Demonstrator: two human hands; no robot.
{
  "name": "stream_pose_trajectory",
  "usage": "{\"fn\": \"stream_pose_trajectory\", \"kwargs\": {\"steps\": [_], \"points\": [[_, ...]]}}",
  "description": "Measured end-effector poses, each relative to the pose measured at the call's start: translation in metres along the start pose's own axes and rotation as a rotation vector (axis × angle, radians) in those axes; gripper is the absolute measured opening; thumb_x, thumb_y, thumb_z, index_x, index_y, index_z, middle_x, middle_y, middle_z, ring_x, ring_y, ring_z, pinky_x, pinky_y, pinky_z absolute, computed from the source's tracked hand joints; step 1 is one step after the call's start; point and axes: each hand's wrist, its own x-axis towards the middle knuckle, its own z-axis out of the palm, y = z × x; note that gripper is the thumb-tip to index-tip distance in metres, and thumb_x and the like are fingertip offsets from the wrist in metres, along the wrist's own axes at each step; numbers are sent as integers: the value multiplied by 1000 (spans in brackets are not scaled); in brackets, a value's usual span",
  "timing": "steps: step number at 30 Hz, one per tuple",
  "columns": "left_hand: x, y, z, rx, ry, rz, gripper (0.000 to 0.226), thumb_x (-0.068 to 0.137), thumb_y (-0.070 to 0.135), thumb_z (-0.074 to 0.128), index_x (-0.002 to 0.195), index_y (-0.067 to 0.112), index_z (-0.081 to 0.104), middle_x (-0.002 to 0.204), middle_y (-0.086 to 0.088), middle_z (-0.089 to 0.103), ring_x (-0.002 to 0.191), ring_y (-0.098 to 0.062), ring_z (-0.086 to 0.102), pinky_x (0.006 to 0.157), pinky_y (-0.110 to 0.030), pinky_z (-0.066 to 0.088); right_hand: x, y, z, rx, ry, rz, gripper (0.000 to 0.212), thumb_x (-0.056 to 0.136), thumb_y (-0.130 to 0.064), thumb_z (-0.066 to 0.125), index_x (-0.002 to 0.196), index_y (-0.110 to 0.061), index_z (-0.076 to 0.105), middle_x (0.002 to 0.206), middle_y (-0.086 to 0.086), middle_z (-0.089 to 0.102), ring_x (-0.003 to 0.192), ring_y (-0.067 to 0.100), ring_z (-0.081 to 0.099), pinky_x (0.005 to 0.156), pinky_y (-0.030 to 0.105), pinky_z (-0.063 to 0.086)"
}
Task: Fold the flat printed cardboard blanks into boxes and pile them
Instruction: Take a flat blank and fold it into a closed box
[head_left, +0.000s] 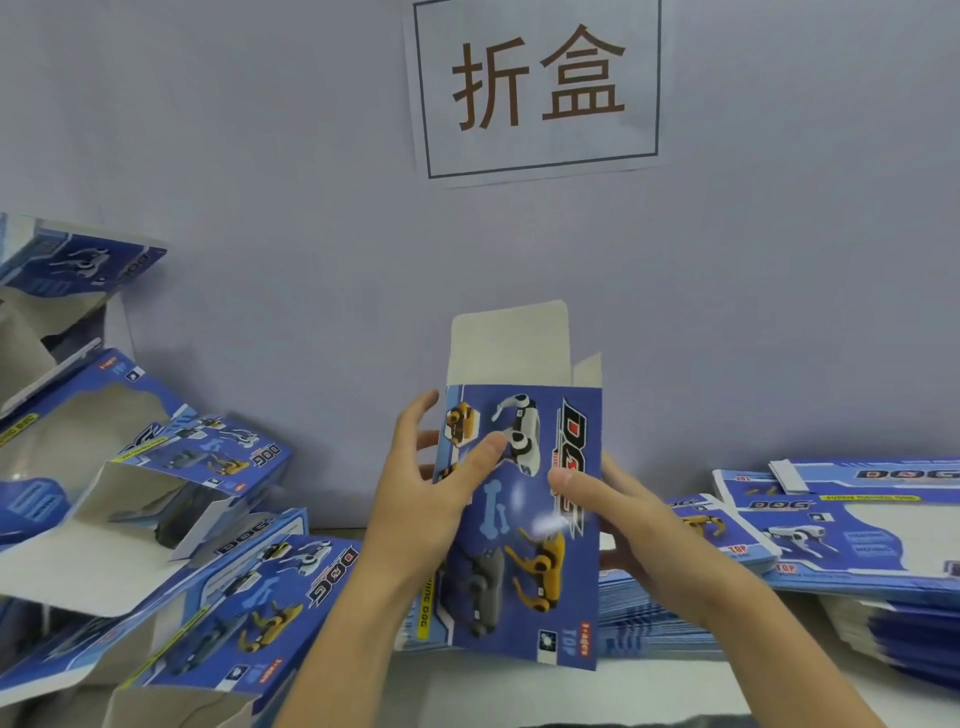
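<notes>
From the head camera, both hands hold one blue box blank (522, 519) up in front of the wall, in the middle of the view. The left hand (421, 499) pinches its left edge, thumb on the printed front and fingers behind. The right hand (623, 519) grips the right edge the same way. The blank looks light and thin, stiff but easy to bend or crease, so it is best held by the side edges, as it is now. Its white top flap (509, 343) stands open. I think the box is partly opened, but it is hard to tell. Folded boxes (156, 493) lie piled on the left, open-ended, with nothing seen inside. Flat blanks (831, 519) sit stacked on the right.
</notes>
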Motion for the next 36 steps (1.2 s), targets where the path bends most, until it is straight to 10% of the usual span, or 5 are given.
{"fn": "stream_pose_trajectory", "kwargs": {"steps": [10, 15, 22, 27, 36], "points": [[-7, -4, 11, -97, -51, 95, 75, 75, 40, 72, 139, 50, 34, 117, 24, 68, 111, -4, 66, 87, -19, 56, 4, -7, -2, 123, 99, -113, 83, 71, -38, 74, 142, -50, 33, 129, -2, 65, 116, 23, 65, 97, 52, 53], [-11, -9, 18, -50, -115, 69, 90, 74, 31, 74, 146, 51, 25, 125, 15, 64, 114, -5, 65, 81, -20, 57, 7, -7, -1, 39, 157, -326, 80, 80, -13, 59, 140, -58, 31, 125, -15, 64, 109, 12, 67, 76, 27, 60], [-11, -1, 22, -154, 5, 51, 60, 67, 40, 77, 115, 37, 42, 108, 0, 69, 87, -17, 75, 61, -24, 59, 1, -7, -2, 93, 71, -271, 60, 79, -20, 57, 129, -49, 41, 111, -2, 71, 97, 29, 71, 76, 37, 60], [-10, -3, 28, -79, 126, 56, 48, 73, 46, 70, 111, 33, 42, 102, 0, 71, 73, -10, 72, 56, -22, 56, 4, -6, 14, -5, 219, -286, 56, 77, -48, 65, 125, -46, 36, 102, -19, 72, 90, 11, 74, 67, 25, 60], [-14, -18, 31, 29, 199, 80, 40, 76, 53, 64, 108, 30, 57, 105, 2, 72, 90, -14, 74, 65, -34, 62, 8, 7, 17, -9, 292, -279, 57, 76, -45, 67, 129, -41, 49, 100, -27, 69, 92, -6, 69, 57, 17, 56]]}}
